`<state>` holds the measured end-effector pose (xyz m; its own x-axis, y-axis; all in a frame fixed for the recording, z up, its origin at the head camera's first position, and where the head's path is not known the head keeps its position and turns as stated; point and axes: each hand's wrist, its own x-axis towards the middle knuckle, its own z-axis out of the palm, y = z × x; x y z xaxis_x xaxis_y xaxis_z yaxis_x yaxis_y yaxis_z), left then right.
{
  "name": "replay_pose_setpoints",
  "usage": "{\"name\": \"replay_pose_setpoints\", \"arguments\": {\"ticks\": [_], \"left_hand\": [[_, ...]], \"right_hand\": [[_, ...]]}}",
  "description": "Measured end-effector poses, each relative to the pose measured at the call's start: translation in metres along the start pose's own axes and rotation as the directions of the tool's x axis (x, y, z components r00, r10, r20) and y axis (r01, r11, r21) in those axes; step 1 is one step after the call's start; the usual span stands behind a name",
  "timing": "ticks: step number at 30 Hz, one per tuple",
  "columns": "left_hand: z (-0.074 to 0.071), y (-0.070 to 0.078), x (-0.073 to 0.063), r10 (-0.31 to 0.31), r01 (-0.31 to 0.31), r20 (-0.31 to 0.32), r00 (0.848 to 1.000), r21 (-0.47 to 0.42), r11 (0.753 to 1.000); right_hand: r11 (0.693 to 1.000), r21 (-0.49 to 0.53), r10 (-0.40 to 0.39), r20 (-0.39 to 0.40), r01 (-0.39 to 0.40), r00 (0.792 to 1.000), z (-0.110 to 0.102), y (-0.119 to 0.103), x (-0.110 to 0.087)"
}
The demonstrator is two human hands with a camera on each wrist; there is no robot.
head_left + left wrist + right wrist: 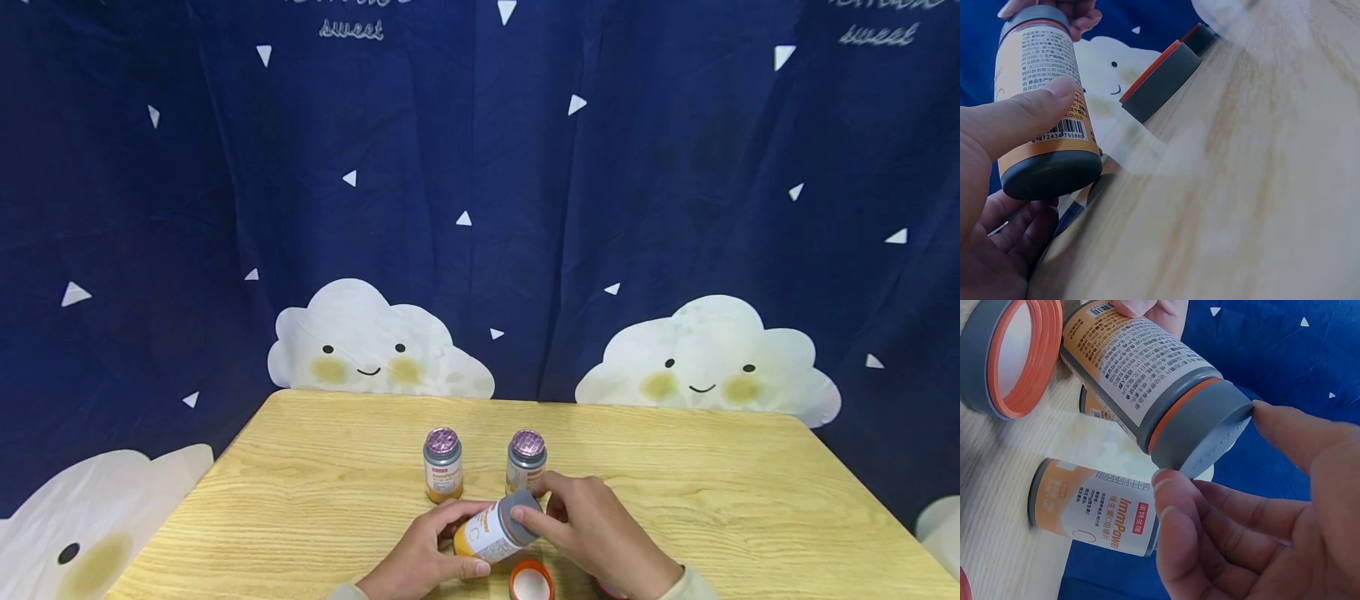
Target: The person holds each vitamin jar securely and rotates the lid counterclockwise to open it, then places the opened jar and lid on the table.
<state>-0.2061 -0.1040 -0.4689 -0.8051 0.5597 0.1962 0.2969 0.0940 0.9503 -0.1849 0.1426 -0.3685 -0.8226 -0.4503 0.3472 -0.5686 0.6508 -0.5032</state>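
My left hand (427, 552) grips an orange-and-white supplement bottle (483, 537), holding it tilted above the table with its top toward the right. The thumb lies across the printed label near the barcode (1063, 129) in the left wrist view. On the bottle's top sits a grey screw cap (1204, 431), an orange ring showing beneath it. My right hand (592, 525) pinches this cap between thumb and fingertips. Behind the hands stand two uncapped bottles, the left one (442, 475) and the right one (523, 471), with shiny pinkish foil over their mouths.
A loose cap (531, 581) lies inside-up on the wooden table (712, 500) just in front of the held bottle, showing its orange rim and white liner. Another cap (609, 590) is partly hidden under my right wrist. Behind the table hangs a dark blue curtain (412, 208).
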Motion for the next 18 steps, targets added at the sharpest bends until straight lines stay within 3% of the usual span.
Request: {"name": "replay_pose_setpoints", "arguments": {"ticks": [18], "left_hand": [[-0.0002, 0.0005, -0.0005, 0.016, -0.016, -0.008, 1.0, 0.029, 0.999]], "right_hand": [[0.997, 0.048, -0.067, 0.048, 0.065, 0.997, -0.0041, 0.002, -0.0004]]}}
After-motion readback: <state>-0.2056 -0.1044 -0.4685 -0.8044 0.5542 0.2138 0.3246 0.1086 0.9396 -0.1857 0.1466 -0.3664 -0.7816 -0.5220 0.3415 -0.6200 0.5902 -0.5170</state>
